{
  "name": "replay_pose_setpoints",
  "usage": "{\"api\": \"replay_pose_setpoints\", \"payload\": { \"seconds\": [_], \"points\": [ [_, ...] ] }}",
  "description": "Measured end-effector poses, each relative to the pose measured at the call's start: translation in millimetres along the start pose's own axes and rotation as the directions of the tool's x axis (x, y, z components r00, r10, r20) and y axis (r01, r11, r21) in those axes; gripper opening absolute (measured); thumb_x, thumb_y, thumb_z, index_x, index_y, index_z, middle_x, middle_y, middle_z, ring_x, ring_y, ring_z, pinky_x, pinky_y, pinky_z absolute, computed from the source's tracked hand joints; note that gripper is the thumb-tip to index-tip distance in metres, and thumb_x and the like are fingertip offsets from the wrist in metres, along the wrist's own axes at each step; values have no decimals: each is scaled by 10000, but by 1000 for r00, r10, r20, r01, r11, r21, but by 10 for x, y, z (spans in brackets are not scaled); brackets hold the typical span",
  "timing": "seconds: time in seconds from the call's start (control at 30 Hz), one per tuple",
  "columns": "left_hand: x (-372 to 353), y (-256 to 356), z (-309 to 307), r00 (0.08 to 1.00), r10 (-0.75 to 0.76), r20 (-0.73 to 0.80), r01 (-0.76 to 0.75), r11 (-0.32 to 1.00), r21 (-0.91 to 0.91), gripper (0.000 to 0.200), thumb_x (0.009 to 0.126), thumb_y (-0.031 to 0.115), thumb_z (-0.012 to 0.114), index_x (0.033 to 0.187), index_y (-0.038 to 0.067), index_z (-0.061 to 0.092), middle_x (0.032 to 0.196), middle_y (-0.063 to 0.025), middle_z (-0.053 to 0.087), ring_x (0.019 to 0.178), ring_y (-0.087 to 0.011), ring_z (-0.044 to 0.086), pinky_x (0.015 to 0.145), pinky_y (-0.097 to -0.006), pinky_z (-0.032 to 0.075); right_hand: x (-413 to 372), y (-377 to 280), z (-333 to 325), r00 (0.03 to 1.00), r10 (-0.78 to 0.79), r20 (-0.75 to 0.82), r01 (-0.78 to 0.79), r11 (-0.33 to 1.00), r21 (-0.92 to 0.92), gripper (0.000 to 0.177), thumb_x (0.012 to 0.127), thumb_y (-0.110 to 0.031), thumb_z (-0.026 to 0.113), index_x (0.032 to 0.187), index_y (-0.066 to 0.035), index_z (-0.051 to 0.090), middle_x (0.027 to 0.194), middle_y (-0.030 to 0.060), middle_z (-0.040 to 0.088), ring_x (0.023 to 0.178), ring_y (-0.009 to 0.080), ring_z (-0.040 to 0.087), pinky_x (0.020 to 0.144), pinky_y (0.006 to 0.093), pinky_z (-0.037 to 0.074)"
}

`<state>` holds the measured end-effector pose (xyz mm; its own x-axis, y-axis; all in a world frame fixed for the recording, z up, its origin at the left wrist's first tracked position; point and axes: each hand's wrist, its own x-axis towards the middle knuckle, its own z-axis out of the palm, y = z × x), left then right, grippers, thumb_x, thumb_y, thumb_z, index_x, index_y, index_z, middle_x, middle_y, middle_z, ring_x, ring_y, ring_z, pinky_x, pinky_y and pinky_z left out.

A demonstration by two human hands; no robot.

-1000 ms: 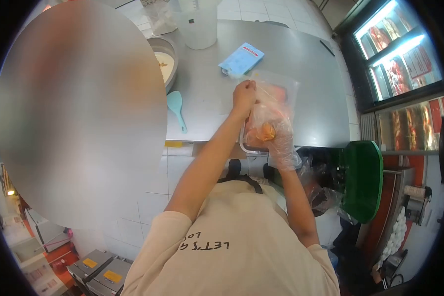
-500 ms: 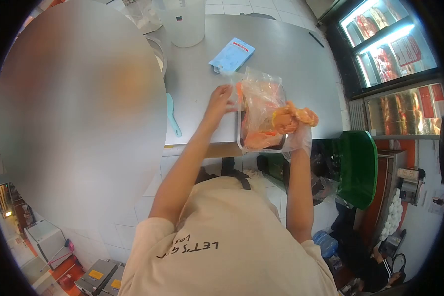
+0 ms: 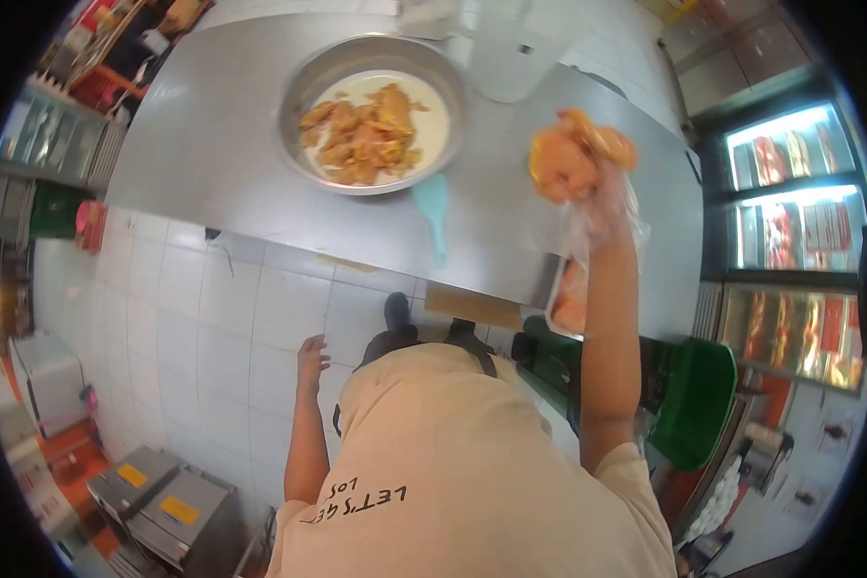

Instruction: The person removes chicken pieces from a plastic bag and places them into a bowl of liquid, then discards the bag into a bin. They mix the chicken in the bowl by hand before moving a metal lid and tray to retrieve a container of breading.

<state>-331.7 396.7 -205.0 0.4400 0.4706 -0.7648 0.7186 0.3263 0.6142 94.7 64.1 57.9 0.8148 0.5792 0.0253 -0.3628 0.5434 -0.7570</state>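
Observation:
My right hand [image 3: 602,207], in a clear plastic glove, grips raw chicken pieces [image 3: 564,164] and holds them up over the steel table. Beneath my right forearm, a tray [image 3: 552,313] with more raw meat [image 3: 572,294] shows only in part. My left hand [image 3: 311,364] hangs beside my body, past the table's front edge, with its fingers loosely apart and nothing in it. To the left of the chicken stands a metal bowl [image 3: 294,159] containing white liquid [image 3: 435,130] and yellowish meat pieces [image 3: 361,140].
A light-blue spatula [image 3: 433,217] lies in front of the bowl on the metal table [image 3: 212,106]. Behind stands a translucent plastic container [image 3: 511,58]. A green bin [image 3: 694,405] is at the right, near a lit display fridge [image 3: 790,193]. Grey boxes [image 3: 164,506] sit at lower left.
My right hand has lifted the chicken away from the tray. My left hand has left the plastic bag and dropped to my side. The view has swung left, bringing in the bowl.

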Motion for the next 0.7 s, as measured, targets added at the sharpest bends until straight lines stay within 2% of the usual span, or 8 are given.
{"api": "replay_pose_setpoints", "payload": {
  "seconds": [0.03,0.13,0.17,0.2,0.4,0.57,0.63,0.7],
  "points": [
    [18,-220,-185,1000,-7,-19,7,1000,-21,451,864,419,564,1188,107,550,1070,-74,574,768,-191,568,683,-330,483,303,165,164,980,-118,-162,46,920,-389,471,917,-325,550,1267,-22,465,1101,36,561,1005,133,567,839,275,488],
    [-15,-960,-655,976,-138,-170,143,990,17,410,873,378,543,1172,98,557,1026,-84,593,728,-201,581,625,-335,479,1079,658,447,959,78,-271,-171,925,-339,330,920,-252,507,1175,-46,533,1024,38,594,966,118,581,815,268,481],
    [-83,-1210,-777,961,-184,-207,191,981,18,390,880,356,529,1163,90,562,990,-84,601,695,-195,589,584,-322,473,1273,804,492,996,-67,-58,-22,452,-892,261,915,-256,503,1087,-71,568,973,36,604,929,117,583,793,276,472],
    [-184,-1430,-884,946,-233,-225,238,971,-7,397,877,351,528,1171,86,554,994,-89,601,698,-204,589,583,-333,474,1437,930,568,977,-38,209,193,-257,-947,213,911,-259,499,999,-96,604,922,33,614,892,116,584,772,283,463],
    [-793,-2353,-1033,878,-423,-226,405,906,-124,460,862,367,533,1220,80,511,1028,-118,608,707,-225,591,583,-359,476,2009,1338,1165,965,63,-254,-238,620,-748,273,876,-348,540,796,-91,581,736,7,541,692,112,480,669,284,405],
    [-735,-2561,-791,942,-317,-113,325,944,60,433,870,348,531,1203,71,530,1003,-115,623,702,-213,590,581,-350,476,1956,1155,1226,952,179,-249,-295,313,-903,306,849,-347,578,961,-63,585,892,52,566,774,134,518,726,284,443],
    [-529,-2597,-698,987,-156,-29,159,962,222,412,877,338,529,1187,67,544,989,-111,629,699,-204,589,578,-343,476,1732,1048,1022,782,-138,608,550,-306,-777,402,851,-335,577,1133,-48,570,1105,100,563,943,187,568,847,317,469],
    [-235,-2415,-554,984,-165,-61,168,985,38,372,888,320,534,1152,60,572,954,-98,633,682,-184,584,565,-322,472,1212,718,1273,993,-85,-79,-46,341,-939,457,873,-328,557,1225,-36,545,1235,128,523,1085,216,552,935,336,450]
  ]
}}
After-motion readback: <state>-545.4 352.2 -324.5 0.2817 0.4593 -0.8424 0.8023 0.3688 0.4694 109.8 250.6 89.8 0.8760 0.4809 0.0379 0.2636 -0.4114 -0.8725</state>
